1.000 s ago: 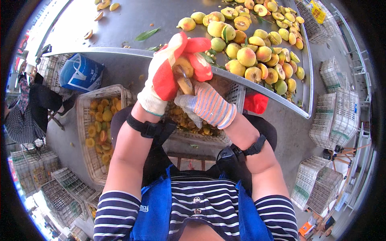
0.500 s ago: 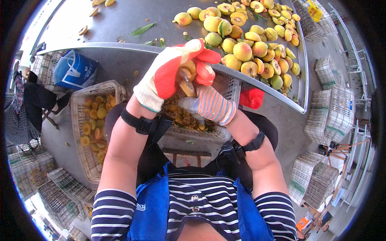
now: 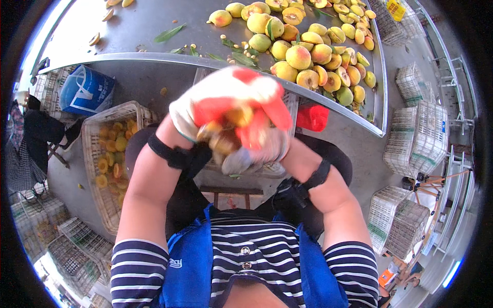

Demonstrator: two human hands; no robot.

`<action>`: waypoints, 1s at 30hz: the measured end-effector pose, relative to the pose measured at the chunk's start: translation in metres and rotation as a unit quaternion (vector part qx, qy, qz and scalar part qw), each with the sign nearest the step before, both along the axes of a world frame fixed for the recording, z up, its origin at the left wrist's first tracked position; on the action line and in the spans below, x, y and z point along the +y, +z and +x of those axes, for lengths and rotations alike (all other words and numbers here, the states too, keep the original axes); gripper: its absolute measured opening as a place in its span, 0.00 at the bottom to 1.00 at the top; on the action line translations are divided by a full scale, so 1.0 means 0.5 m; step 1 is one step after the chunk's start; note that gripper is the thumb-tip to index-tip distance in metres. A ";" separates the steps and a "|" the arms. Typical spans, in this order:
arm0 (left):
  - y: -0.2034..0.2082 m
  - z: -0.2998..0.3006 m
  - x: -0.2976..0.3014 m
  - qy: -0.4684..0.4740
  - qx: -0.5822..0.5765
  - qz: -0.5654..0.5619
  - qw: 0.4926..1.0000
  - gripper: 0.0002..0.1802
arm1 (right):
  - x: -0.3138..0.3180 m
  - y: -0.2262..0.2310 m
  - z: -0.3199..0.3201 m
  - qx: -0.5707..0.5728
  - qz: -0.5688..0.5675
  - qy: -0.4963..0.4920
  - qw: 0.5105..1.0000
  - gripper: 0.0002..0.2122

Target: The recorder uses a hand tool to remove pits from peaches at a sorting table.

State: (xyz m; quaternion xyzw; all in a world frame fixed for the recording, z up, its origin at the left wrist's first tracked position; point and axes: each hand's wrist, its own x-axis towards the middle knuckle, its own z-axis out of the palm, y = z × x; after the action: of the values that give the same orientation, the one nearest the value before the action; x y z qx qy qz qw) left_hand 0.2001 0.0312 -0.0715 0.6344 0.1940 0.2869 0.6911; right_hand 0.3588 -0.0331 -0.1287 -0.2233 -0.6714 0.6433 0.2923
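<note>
My left hand (image 3: 231,97), in a white and red work glove, curls around a yellow peach piece (image 3: 240,117). Just below it my right hand (image 3: 262,153), in a striped knit glove, is closed round a short brown-handled tool (image 3: 223,143). Motion smears both hands, and the tool's working end cannot be made out. Beneath them a pale crate between my knees is mostly covered by the hands. Whole and halved peaches (image 3: 299,57) are heaped on the metal table (image 3: 138,38) ahead, toward the right.
A crate of peach halves (image 3: 110,154) stands on the floor at my left, with a blue bucket (image 3: 87,90) beyond it. The table's raised metal rim (image 3: 169,59) runs in front of me. A red object (image 3: 312,118) lies below it; stacked crates (image 3: 416,138) stand at right.
Both hands have come lower and nearer to me, turning and blurring. The left glove now covers more of the peach piece. The whole view has shifted slightly.
</note>
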 end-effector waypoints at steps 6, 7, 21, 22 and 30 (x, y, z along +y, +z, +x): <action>-0.039 0.012 0.040 0.114 -0.080 -0.287 0.948 0.34 | 0.024 0.059 0.020 -0.255 -0.129 0.026 0.958 0.22; -0.048 0.003 0.049 0.149 -0.106 -0.304 0.935 0.33 | 0.028 0.065 0.036 -0.264 -0.093 0.024 0.960 0.22; -0.068 -0.002 0.012 0.104 -0.233 -0.311 0.915 0.36 | 0.015 0.055 -0.049 -0.367 0.249 -0.368 0.817 0.16; -0.067 -0.006 0.014 0.127 -0.240 -0.326 0.906 0.36 | 0.019 0.056 -0.061 -0.356 0.257 -0.389 0.810 0.15; -0.077 -0.056 0.007 0.122 -0.335 -0.287 0.889 0.34 | 0.063 0.013 -0.099 -0.380 0.403 -0.363 0.749 0.09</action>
State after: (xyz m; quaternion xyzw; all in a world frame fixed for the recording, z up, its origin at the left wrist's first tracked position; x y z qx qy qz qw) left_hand 0.1720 0.0347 -0.1102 0.2464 0.1009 0.4965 0.8262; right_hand 0.3092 -0.0017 -0.1224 -0.5378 -0.7922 0.0201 0.2877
